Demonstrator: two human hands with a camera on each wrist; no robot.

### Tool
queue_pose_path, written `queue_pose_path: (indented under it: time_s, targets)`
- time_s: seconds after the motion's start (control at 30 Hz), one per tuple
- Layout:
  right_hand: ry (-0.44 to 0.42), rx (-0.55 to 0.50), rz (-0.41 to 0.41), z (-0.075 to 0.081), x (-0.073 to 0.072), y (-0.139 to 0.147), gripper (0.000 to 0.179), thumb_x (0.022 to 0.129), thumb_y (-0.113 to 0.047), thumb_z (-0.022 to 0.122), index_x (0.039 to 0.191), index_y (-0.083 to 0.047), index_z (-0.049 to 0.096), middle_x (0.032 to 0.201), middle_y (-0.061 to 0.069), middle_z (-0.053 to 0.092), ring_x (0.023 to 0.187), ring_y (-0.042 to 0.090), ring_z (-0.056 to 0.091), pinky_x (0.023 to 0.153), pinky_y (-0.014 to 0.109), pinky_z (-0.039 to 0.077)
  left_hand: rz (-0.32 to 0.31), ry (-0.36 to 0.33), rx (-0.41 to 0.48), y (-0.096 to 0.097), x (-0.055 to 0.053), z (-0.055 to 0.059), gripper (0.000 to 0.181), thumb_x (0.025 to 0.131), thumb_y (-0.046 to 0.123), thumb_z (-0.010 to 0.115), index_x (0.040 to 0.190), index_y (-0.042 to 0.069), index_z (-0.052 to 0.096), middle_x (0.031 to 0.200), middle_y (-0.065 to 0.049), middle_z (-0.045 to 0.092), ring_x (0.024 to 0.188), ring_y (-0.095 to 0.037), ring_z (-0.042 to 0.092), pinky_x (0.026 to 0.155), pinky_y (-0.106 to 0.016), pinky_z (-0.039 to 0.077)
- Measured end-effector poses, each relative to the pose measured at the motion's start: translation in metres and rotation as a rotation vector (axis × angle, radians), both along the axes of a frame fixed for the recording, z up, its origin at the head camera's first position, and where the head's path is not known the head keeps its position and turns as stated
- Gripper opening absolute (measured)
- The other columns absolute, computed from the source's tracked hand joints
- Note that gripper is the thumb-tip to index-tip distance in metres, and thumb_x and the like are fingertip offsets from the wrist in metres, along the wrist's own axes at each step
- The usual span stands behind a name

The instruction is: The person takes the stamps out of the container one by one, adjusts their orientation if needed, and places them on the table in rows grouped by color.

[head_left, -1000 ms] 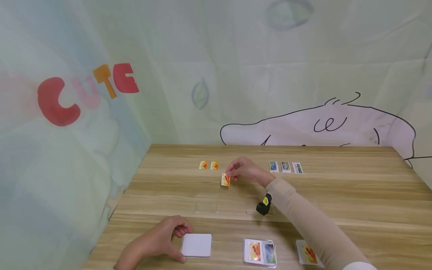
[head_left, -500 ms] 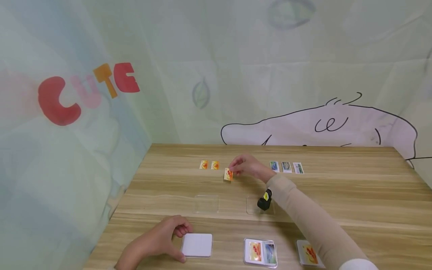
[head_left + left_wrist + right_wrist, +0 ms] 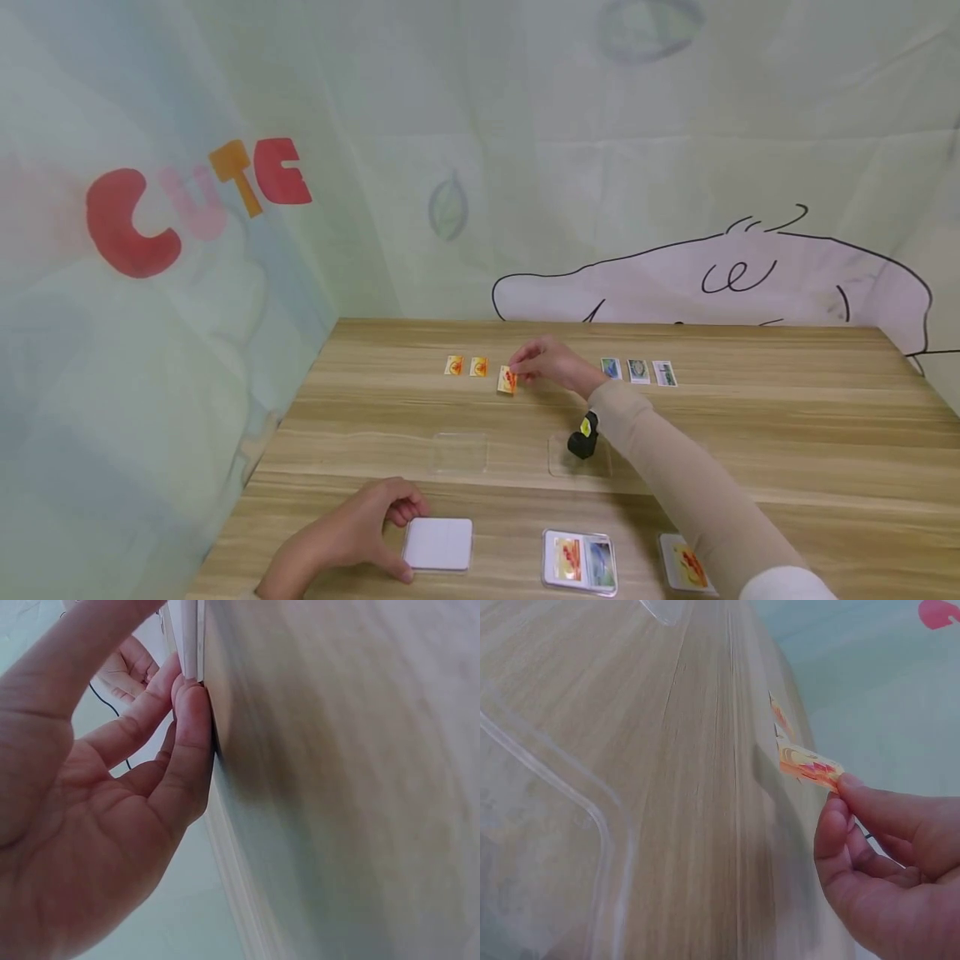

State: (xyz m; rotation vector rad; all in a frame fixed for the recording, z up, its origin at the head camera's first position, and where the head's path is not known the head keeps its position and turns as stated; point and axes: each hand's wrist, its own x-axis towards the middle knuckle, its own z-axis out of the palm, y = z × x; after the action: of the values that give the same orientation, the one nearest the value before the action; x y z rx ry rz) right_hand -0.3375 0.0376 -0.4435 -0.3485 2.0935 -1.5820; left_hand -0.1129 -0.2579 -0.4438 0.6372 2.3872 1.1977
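My right hand (image 3: 555, 367) pinches a small yellow-orange stamp (image 3: 506, 380) by its right edge, between thumb and fingertips, near the back of the table. In the right wrist view the stamp (image 3: 806, 766) tilts, with red figures on its face. Two similar orange stamps (image 3: 466, 367) lie just left of it. My left hand (image 3: 360, 529) holds a square white case (image 3: 438, 544) at the front, thumb and fingers curled about its left side. The left wrist view shows fingertips (image 3: 192, 712) against the edge of the case (image 3: 192, 637).
Two clear plastic lids (image 3: 459, 454) lie mid-table, the right one partly behind the black wrist camera (image 3: 584, 436). A case with two stamps (image 3: 579, 562) stands front centre; another case (image 3: 684, 562) is partly under the right sleeve. Three bluish-green stamps (image 3: 638, 372) lie back right.
My right hand has carried the pinched stamp slightly farther back, toward the row of the two orange stamps. The left hand and its white case have stayed in place.
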Motion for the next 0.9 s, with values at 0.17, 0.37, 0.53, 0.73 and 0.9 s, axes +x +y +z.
queue_pose_path:
  time_s: [0.17, 0.37, 0.53, 0.73, 0.9]
  targets:
    - [-0.015, 0.000, -0.017, 0.001, -0.002, -0.001, 0.010, 0.092, 0.006, 0.065, 0.100, 0.011, 0.067, 0.081, 0.005, 0.064, 0.069, 0.014, 0.056, 0.065, 0.024, 0.049, -0.002, 0.006, -0.003, 0.001, 0.000, 0.001, 0.056, 0.061, 0.022, 0.097, 0.105, 0.009, 0.063, 0.098, 0.002, 0.061, 0.088, -0.011, 0.057, 0.080, -0.026, 0.051]
    - [0.000, -0.003, -0.014, 0.001, -0.004, 0.000, 0.011, 0.093, 0.005, 0.064, 0.102, 0.012, 0.067, 0.082, 0.005, 0.064, 0.069, 0.014, 0.057, 0.065, 0.024, 0.049, 0.006, -0.003, -0.012, 0.000, 0.001, 0.000, 0.056, 0.061, 0.021, 0.097, 0.104, 0.010, 0.063, 0.098, 0.002, 0.061, 0.087, -0.010, 0.057, 0.080, -0.026, 0.051]
    - [0.005, 0.011, -0.009, 0.000, -0.010, 0.000, 0.011, 0.094, 0.003, 0.064, 0.102, 0.010, 0.067, 0.084, 0.005, 0.064, 0.071, 0.014, 0.057, 0.067, 0.025, 0.049, 0.011, -0.009, -0.010, 0.000, 0.001, 0.002, 0.055, 0.061, 0.021, 0.096, 0.104, 0.010, 0.063, 0.098, 0.001, 0.061, 0.087, -0.010, 0.057, 0.080, -0.026, 0.051]
    - [0.011, 0.013, -0.011, 0.003, -0.014, -0.003, 0.010, 0.095, 0.002, 0.063, 0.102, 0.008, 0.068, 0.087, 0.006, 0.066, 0.071, 0.014, 0.056, 0.066, 0.023, 0.049, 0.005, -0.004, 0.000, -0.001, 0.001, 0.002, 0.055, 0.062, 0.021, 0.096, 0.104, 0.009, 0.063, 0.098, 0.000, 0.061, 0.087, -0.011, 0.057, 0.080, -0.026, 0.051]
    - [0.009, -0.012, -0.005, 0.001, -0.017, -0.005, 0.011, 0.094, 0.004, 0.063, 0.102, 0.011, 0.067, 0.085, 0.005, 0.065, 0.070, 0.013, 0.056, 0.065, 0.023, 0.049, -0.006, 0.001, 0.015, -0.001, 0.001, 0.000, 0.055, 0.062, 0.022, 0.096, 0.104, 0.009, 0.063, 0.097, 0.000, 0.061, 0.086, -0.011, 0.057, 0.079, -0.026, 0.051]
